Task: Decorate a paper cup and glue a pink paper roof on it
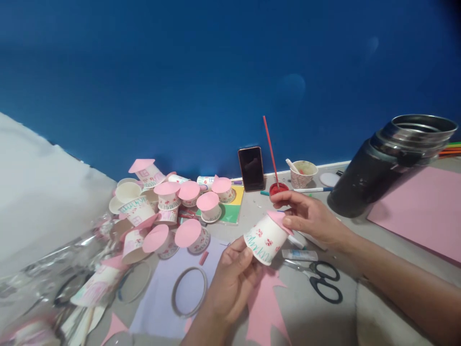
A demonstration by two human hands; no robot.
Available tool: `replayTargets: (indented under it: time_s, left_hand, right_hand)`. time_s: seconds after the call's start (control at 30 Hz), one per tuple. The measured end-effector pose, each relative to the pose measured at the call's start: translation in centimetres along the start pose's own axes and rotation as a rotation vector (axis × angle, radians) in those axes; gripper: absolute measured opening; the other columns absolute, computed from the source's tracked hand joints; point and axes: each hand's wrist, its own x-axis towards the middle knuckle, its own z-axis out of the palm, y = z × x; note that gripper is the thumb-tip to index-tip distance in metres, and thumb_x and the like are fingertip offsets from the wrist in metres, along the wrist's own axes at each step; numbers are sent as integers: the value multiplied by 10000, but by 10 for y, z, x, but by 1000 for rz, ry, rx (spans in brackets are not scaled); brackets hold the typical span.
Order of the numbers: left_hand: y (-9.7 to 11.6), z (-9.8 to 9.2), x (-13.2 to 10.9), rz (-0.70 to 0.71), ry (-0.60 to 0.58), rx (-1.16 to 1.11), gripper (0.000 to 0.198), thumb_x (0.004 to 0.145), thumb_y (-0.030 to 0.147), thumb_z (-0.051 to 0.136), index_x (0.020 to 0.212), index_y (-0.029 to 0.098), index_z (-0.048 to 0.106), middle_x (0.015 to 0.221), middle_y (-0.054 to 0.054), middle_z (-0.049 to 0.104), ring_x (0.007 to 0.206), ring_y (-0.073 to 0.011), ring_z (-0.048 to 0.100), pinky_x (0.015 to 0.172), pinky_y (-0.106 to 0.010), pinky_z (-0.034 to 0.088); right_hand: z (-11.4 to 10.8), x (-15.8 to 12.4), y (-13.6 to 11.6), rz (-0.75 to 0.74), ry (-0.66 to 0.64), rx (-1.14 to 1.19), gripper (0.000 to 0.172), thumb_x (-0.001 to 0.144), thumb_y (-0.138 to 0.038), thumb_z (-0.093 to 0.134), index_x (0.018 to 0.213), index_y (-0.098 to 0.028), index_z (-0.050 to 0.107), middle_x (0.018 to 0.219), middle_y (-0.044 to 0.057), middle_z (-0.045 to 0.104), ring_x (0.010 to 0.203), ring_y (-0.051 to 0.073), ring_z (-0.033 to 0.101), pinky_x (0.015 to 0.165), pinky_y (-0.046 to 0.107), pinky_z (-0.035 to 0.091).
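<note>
A white paper cup (264, 239) with red dabs and green drawn strokes is tilted in my left hand (234, 274), whose thumb and fingers close round its rim end. A pink paper cone (279, 222) sits over the cup's narrower end. At that end is my right hand (306, 216), its thumb on the cone and its fingers curved above it; their exact contact is partly hidden. Below the cup lies a cut piece of pink paper (266, 307). Scissors with black handles (326, 281) and a small glue tube (300, 254) lie beside it.
Several decorated cups with pink tops (189, 233) crowd the left. A tape roll (189, 291) rests on lilac paper (154, 307). Along the blue wall stand a phone (251, 168), a red paint pot with a brush (278, 188) and another cup (303, 175). A large black flask (382, 163) stands right, near pink sheets (425, 211).
</note>
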Motion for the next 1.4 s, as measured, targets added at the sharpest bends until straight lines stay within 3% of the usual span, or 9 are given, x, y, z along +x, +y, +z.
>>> replayTargets:
  time_s: [0.1, 0.2, 0.33, 0.47, 0.67, 0.87, 1.13, 1.23, 1.4]
  left_hand:
    - [0, 0, 1, 20, 9, 29, 336, 834, 287, 856, 1138, 150, 807, 1140, -125, 800, 1031, -192, 737, 952, -253, 555]
    - [0, -2, 2, 47, 35, 62, 342, 830, 294, 853, 1139, 156, 807, 1144, -128, 799, 1038, -216, 735, 925, -279, 556]
    - [1, -7, 4, 92, 73, 143, 342, 821, 297, 850, 1133, 164, 808, 1143, -129, 800, 1084, -265, 725, 982, -355, 532]
    - [2, -10, 5, 127, 109, 233, 347, 784, 312, 874, 1086, 149, 816, 1088, -133, 808, 1030, -271, 729, 955, -354, 517]
    - [0, -12, 3, 135, 122, 271, 296, 760, 330, 886, 984, 147, 822, 917, -86, 800, 786, -183, 689, 814, -287, 493]
    - [1, -9, 4, 120, 140, 189, 268, 803, 295, 847, 1024, 145, 823, 1021, -102, 799, 923, -208, 710, 852, -273, 527]
    - [3, -8, 11, 122, 249, -36, 88, 856, 189, 790, 849, 101, 787, 890, -74, 778, 818, -164, 720, 759, -231, 579]
    - [4, -8, 13, 68, 262, -141, 111, 920, 102, 686, 967, 87, 785, 912, -89, 793, 830, -163, 744, 769, -229, 590]
    - [2, -8, 12, -78, 295, -272, 404, 995, 76, 559, 1394, 70, 625, 1058, -142, 814, 937, -200, 785, 853, -270, 606]
  right_hand:
    - [1, -1, -1, -5, -10, -53, 542, 771, -461, 822, 1235, -239, 654, 1158, 82, 683, 768, 180, 606, 683, 353, 510]
    - [3, -2, -2, -48, 24, -144, 482, 773, -422, 812, 1199, -241, 676, 1183, 77, 685, 804, 188, 624, 746, 376, 541]
    - [3, -3, -4, -145, 52, -267, 399, 768, -378, 817, 1132, -255, 709, 1232, 77, 691, 1042, 261, 661, 885, 422, 561]
    - [0, -4, -7, -291, 5, -378, 295, 811, -361, 791, 1090, -278, 747, 1295, 86, 660, 1207, 302, 633, 910, 438, 579]
    - [-4, -6, -12, -429, -67, -536, 172, 878, -323, 738, 1036, -277, 790, 1271, 102, 644, 1215, 303, 643, 1037, 493, 544]
    - [-3, -7, -7, -564, -65, -646, 182, 892, -313, 736, 1053, -254, 796, 1292, 134, 632, 1224, 323, 621, 1009, 509, 543]
    - [0, -9, -2, -550, -66, -627, 277, 951, -413, 682, 1148, -256, 799, 1295, 141, 667, 1183, 318, 652, 1000, 514, 549]
    - [-1, -10, -7, -475, -123, -521, 333, 979, -464, 643, 1210, -266, 780, 1303, 130, 674, 1228, 318, 644, 1032, 512, 536]
    - [0, -10, -13, -371, -186, -368, 384, 969, -537, 638, 1227, -282, 763, 1310, 108, 695, 1227, 314, 647, 971, 461, 571]
